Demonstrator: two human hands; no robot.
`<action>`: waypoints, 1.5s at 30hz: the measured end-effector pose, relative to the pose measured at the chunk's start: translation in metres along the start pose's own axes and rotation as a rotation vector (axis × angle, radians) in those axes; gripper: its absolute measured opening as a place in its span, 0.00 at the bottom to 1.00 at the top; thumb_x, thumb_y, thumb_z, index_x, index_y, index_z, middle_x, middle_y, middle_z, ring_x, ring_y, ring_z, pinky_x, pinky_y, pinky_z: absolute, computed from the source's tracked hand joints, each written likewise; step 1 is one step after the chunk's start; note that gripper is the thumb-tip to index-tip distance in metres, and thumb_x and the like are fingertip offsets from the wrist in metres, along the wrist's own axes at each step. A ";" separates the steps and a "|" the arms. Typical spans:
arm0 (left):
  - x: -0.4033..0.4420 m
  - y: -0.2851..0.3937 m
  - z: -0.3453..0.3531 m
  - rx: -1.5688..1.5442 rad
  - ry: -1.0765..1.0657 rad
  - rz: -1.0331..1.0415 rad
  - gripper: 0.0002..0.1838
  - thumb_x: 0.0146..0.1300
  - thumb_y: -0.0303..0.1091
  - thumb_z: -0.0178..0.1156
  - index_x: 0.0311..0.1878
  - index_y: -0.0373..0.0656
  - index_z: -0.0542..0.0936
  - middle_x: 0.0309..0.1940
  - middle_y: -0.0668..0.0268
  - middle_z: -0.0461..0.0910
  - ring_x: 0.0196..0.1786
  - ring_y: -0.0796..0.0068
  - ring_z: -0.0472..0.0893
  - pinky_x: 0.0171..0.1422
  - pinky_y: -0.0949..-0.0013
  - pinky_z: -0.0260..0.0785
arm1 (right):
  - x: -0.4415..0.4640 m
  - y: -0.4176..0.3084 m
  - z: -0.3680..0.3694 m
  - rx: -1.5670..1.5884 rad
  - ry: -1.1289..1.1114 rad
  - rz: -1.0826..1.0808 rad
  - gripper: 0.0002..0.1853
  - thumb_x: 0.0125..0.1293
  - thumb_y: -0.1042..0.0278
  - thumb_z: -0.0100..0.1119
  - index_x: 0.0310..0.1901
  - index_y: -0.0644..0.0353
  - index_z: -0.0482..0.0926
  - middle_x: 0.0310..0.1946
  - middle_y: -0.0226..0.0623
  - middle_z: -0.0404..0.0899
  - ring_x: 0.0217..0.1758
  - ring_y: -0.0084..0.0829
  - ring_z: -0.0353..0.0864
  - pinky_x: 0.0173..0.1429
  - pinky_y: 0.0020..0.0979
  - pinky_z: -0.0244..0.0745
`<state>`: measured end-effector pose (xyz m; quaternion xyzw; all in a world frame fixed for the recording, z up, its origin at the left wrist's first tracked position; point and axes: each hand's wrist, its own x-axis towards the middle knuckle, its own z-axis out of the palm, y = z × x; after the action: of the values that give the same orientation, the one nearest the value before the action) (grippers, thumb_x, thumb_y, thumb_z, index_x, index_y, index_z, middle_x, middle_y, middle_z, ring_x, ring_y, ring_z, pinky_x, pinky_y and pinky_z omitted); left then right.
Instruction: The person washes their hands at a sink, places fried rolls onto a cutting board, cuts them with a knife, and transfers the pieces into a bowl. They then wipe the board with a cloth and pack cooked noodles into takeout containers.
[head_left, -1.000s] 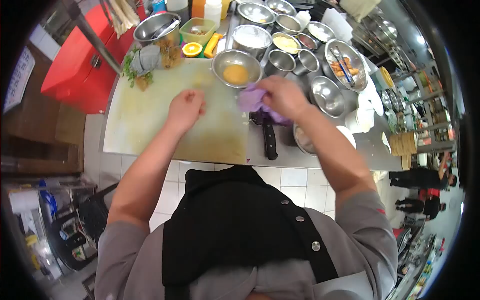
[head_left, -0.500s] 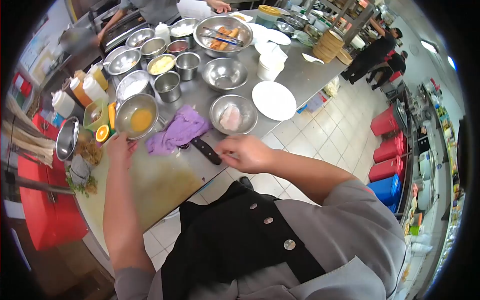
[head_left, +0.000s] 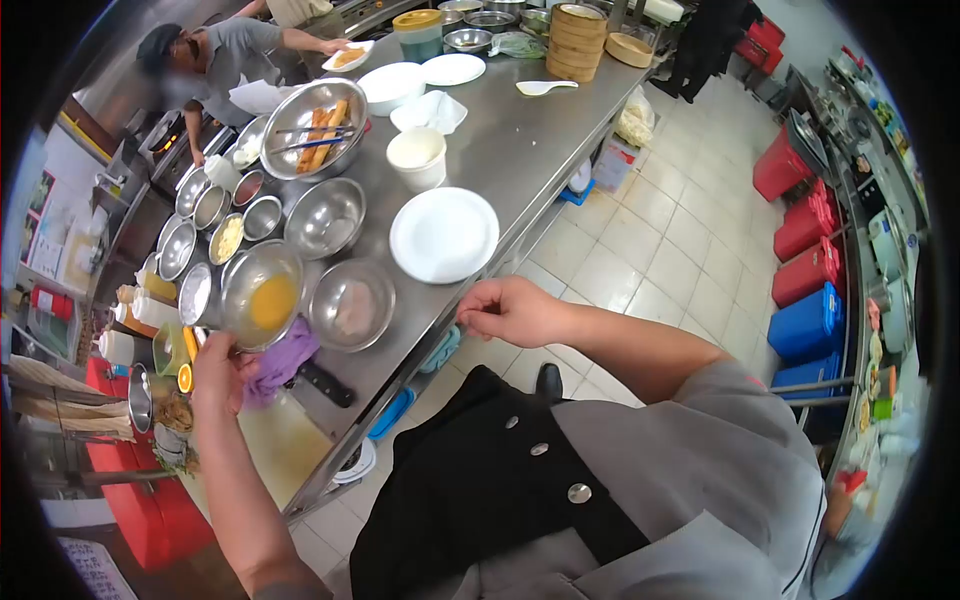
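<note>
Nearest me is my black apron (head_left: 440,480), with metal buttons on its strap. Beyond it my two hands are well apart. My left hand (head_left: 218,370) is at the near rim of a steel mixing bowl (head_left: 236,278), its fingers bent there; whether they grip the rim, I cannot tell. The bowl stands on the steel table (head_left: 520,165), toward my left, with a pool of yellow liquid (head_left: 273,300) in it. My right hand (head_left: 508,308) hangs by the table's edge, the fingers curled and the thumb close to them; I cannot tell whether anything lies within.

A cutting board (head_left: 285,440) occupies the near left corner. Just beyond it lie a black knife handle (head_left: 327,384) and a crumpled purple cloth (head_left: 284,362), the cloth next to my left hand. An orange half (head_left: 185,378) sits to the left of that hand.

Right of the mixing bowl is a second bowl (head_left: 328,328) with a pale pink piece (head_left: 354,306) inside. A white plate (head_left: 443,235) lies beyond my right hand. Farther off stand a white tub (head_left: 417,158) and a large bowl (head_left: 285,155) containing browned rolls (head_left: 330,125). Across the table, a co-worker's hand (head_left: 333,46) holds a small white dish (head_left: 355,65); a bamboo steamer (head_left: 577,45) stands near the far end.
</note>
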<state>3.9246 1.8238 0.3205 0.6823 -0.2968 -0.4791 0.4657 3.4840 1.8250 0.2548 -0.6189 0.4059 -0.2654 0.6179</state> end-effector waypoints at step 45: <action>-0.080 0.032 0.391 0.069 0.221 -0.062 0.17 0.74 0.43 0.58 0.54 0.39 0.77 0.49 0.63 0.83 0.44 0.72 0.86 0.44 0.72 0.77 | 0.162 0.205 -0.840 0.515 0.800 0.209 0.16 0.74 0.51 0.55 0.52 0.52 0.74 0.43 0.33 0.83 0.44 0.33 0.84 0.42 0.35 0.73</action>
<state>3.5327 1.7422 0.3382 0.7555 -0.2387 -0.4046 0.4566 2.8364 1.2484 0.1057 -0.2511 0.5929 -0.5108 0.5697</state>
